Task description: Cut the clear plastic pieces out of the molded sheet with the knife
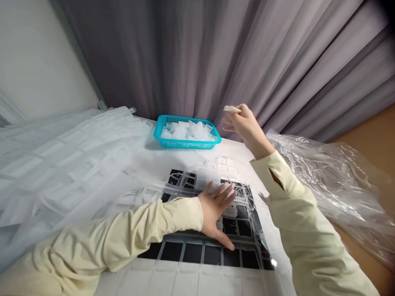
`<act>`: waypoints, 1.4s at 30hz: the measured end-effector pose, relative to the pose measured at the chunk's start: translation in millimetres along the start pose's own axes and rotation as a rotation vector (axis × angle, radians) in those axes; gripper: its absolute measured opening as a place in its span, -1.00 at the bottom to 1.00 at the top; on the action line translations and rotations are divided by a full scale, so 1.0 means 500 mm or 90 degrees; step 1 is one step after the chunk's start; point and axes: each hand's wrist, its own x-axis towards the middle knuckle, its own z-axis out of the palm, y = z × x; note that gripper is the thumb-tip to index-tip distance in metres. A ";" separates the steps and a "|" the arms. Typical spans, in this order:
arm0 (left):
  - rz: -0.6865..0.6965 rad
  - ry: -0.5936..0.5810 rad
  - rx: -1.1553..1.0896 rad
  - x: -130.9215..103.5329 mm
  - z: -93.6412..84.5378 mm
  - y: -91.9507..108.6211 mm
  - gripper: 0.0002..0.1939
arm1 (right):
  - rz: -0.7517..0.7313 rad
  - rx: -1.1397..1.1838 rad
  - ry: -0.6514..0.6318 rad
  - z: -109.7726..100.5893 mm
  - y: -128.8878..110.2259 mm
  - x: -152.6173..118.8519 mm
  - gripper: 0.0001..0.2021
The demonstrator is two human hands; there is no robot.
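Clear cut-out sheet (240, 242) lies over black mat (193, 252) on counter (173, 158), beneath left hand (212, 216), palm down, fingers spread. Right hand (248, 127) raised, pinching small pale piece (232, 109). Uneven palm pressure might skid sheet or crease thin webs; loose pinch might drop piece. Sheet under palm hidden; piece blurred, shape unclear; translucent pile (77, 156) cut off at left. Blue basket (188, 144) beyond, contents hard to separate.

The basket (189, 144) is turquoise with a perforated pattern. Behind it, the curtain (185, 53) is purplish grey; before it, the mat (193, 251) is black (sleeves (182, 213) pale yellow).
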 end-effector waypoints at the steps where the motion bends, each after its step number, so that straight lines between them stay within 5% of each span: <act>1: 0.003 -0.006 -0.002 -0.002 -0.015 0.001 0.15 | -0.003 0.004 -0.026 -0.014 -0.004 -0.033 -0.82; 5: 0.037 -0.047 0.073 -0.018 -0.109 0.006 -0.05 | 0.037 -0.057 -0.091 -0.075 0.005 -0.203 -0.57; 8: 0.028 -0.056 0.117 -0.038 -0.169 0.015 -0.63 | 0.174 -0.048 -0.150 -0.101 0.041 -0.319 -0.61; 10: 0.028 -0.083 0.128 -0.046 -0.184 0.026 -0.87 | 0.298 0.019 -0.208 -0.105 0.070 -0.377 -0.67; 14: 0.065 -0.103 0.119 -0.036 -0.161 0.050 -0.85 | 0.408 0.125 -0.239 -0.094 0.117 -0.444 -0.66; 24: 0.019 -0.204 0.054 -0.002 -0.117 0.053 -0.94 | 0.383 0.152 -0.122 -0.067 0.133 -0.468 -0.66; 42: -0.035 -0.138 0.167 0.012 -0.080 0.082 -0.84 | 0.354 0.038 -0.128 -0.064 0.121 -0.469 -0.65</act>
